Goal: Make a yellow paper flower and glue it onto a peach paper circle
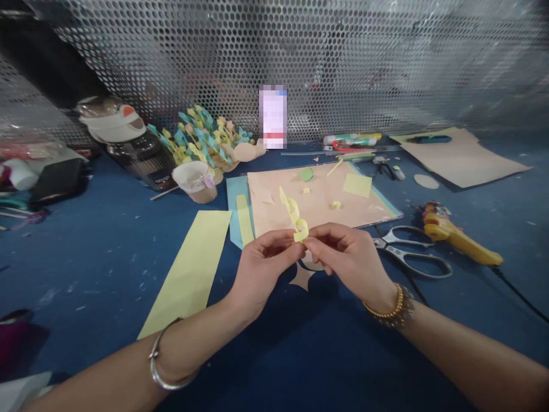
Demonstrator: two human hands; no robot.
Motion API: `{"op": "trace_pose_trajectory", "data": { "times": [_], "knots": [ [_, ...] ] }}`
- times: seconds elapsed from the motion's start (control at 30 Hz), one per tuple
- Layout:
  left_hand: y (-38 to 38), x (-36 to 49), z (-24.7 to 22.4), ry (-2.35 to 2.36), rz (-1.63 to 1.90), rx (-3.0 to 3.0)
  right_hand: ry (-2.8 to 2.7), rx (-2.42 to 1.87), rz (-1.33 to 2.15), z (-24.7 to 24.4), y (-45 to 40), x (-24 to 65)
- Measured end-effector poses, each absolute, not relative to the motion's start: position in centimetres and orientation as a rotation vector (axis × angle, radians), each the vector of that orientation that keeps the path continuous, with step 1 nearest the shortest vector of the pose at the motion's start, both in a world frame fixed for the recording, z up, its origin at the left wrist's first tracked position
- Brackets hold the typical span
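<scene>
Between my fingertips is a curled yellow paper strip (293, 210), its twisted end standing up and away from me. My left hand (268, 260) pinches its lower end from the left. From the right, my right hand (345, 249) pinches the same end, thumb and forefinger closed. Just beneath the hands lies a small four-pointed beige paper piece (302, 278). Behind them, beige paper sheets (278, 183) rest on a light blue sheet (235, 214), with yellow scraps, a yellow paper square (357, 185) and a green paper piece (306, 174) on top.
Scissors (405, 252) and a corded yellow glue gun (461, 237) lie at right. A long yellow paper sheet (189, 269) lies at left. Behind it stand a paper cup (196, 182), a bottle (137, 151) and paper flowers (201, 137). A phone (273, 117) leans on the perforated metal panel (343, 63).
</scene>
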State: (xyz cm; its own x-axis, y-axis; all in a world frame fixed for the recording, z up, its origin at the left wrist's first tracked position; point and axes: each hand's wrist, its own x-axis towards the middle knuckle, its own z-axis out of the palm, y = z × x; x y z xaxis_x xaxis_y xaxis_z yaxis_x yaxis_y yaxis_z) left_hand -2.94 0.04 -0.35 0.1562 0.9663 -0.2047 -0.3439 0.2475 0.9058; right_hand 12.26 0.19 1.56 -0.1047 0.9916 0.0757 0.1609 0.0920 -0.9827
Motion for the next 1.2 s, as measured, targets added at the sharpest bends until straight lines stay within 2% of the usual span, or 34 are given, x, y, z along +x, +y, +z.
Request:
{"op": "trace_pose_trajectory", "data": {
  "times": [0.83, 1.2],
  "knots": [
    [0.03, -2.97, -0.47, 1.054, 1.099, 0.992, -1.405, -1.332, 1.114, 1.76, 0.25, 11.86],
    [0.14, -3.01, -0.44, 1.016, 1.114, 0.865, -1.439, -1.334, 1.088, 1.73, 0.21, 11.78]
  ]
}}
